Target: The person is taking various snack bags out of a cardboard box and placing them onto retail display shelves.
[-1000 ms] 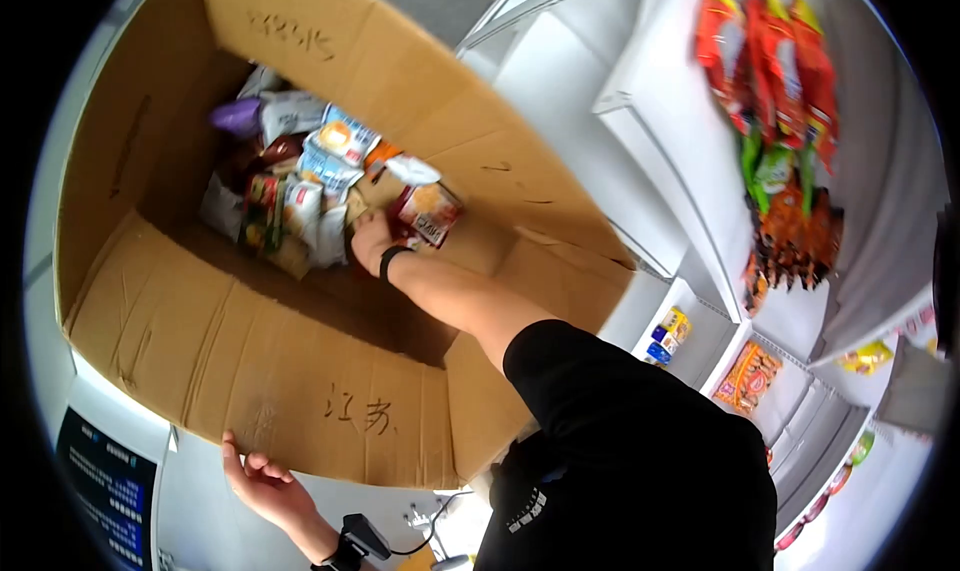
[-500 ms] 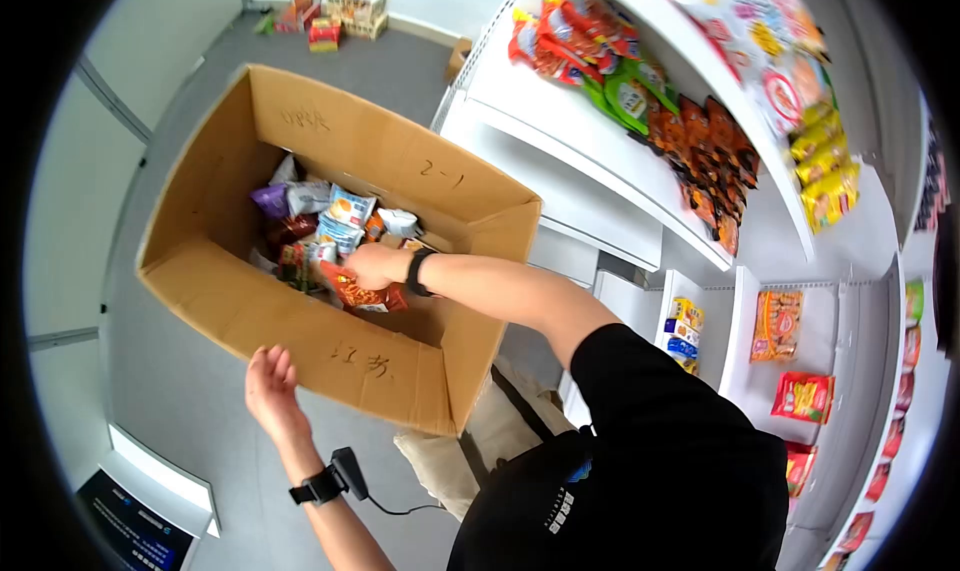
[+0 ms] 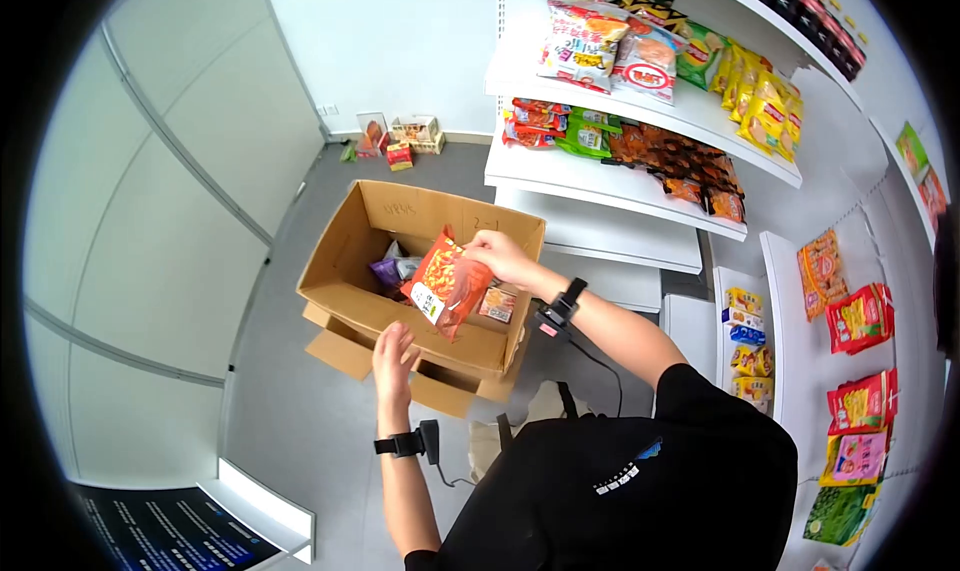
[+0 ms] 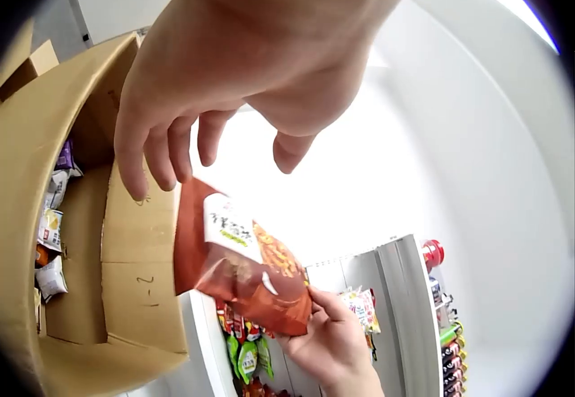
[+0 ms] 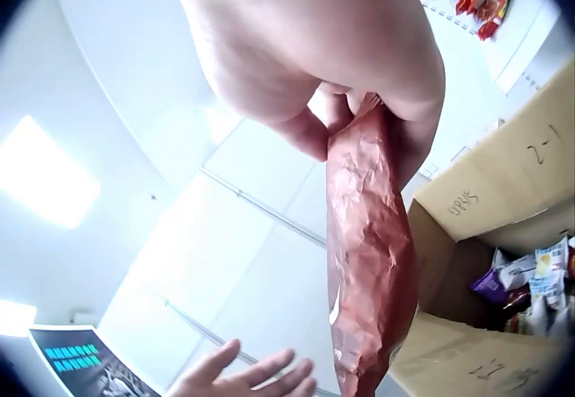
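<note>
My right hand (image 3: 503, 258) pinches a red-brown snack bag (image 3: 447, 283) by its edge, above a large cardboard box (image 3: 345, 299). In the right wrist view the bag (image 5: 370, 235) hangs edge-on beneath the thumb and fingers. My left hand (image 3: 393, 358) is held up by the box's near wall, its fingers loosely spread and holding nothing. From the left wrist, that hand (image 4: 247, 64) appears close over the bag's upper end (image 4: 238, 253). Inside the box lie a purple packet (image 3: 385, 272), a boxed snack (image 3: 497, 304) and several other packets, partly hidden by the bag.
White shelves (image 3: 600, 199) with bagged snacks stand beyond the box, and a lower rack (image 3: 775, 371) of packets is at the right. Small crates (image 3: 418, 131) sit on the floor by the far wall. A dark screen (image 3: 175, 531) is at lower left.
My right hand has lifted the snack bag up out of the box. The head view has risen and drawn back, showing more shelves. My left hand has left the box's edge.
</note>
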`<state>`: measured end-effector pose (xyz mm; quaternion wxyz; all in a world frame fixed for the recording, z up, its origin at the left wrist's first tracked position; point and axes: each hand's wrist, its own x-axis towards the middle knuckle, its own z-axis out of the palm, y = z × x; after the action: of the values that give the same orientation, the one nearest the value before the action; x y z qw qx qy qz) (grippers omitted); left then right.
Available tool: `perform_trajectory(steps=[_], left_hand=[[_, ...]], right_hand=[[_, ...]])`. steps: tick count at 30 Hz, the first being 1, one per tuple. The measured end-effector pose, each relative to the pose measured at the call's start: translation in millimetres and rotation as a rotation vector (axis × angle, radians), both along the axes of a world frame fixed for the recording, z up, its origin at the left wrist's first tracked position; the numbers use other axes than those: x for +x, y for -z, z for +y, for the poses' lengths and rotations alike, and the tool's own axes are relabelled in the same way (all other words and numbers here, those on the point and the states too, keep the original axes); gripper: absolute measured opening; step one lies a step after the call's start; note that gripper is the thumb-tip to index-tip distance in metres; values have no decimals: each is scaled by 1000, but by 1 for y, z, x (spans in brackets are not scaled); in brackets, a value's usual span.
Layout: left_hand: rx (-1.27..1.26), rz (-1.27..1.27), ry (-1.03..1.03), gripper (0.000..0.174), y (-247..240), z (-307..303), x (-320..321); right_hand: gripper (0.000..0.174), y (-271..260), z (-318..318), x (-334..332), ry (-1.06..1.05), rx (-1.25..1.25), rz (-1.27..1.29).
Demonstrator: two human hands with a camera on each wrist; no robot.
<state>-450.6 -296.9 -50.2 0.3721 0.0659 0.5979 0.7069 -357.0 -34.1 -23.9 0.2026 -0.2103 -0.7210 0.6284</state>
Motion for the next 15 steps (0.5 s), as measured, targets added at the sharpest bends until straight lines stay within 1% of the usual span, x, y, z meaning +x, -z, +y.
perform_trajectory(steps=[2, 4, 5, 7, 8, 10, 12, 15], left_hand=[[-40, 42, 70, 51, -16, 6, 17], [-47, 14, 158, 54, -17, 12, 30], [4, 12, 243, 56, -21, 16, 38], [134, -80, 354, 52, -28, 28, 57], [218, -128, 413, 51, -31, 35, 68], [258, -148, 423, 44, -38, 47, 94], [248, -127, 422, 41, -46, 60, 119], [293, -140, 447, 40, -43, 81, 154]], right_hand=[[13, -15, -10, 29, 4, -179, 84], [10, -24, -19, 56, 7, -337, 175], [9, -28, -24, 70, 10, -407, 225], [7, -34, -34, 99, 27, -530, 312], [9, -40, -41, 115, 74, -582, 330], [11, -38, -43, 147, 119, -564, 284], [13, -34, -40, 184, 152, -584, 299], [19, -34, -41, 242, 224, -640, 287]])
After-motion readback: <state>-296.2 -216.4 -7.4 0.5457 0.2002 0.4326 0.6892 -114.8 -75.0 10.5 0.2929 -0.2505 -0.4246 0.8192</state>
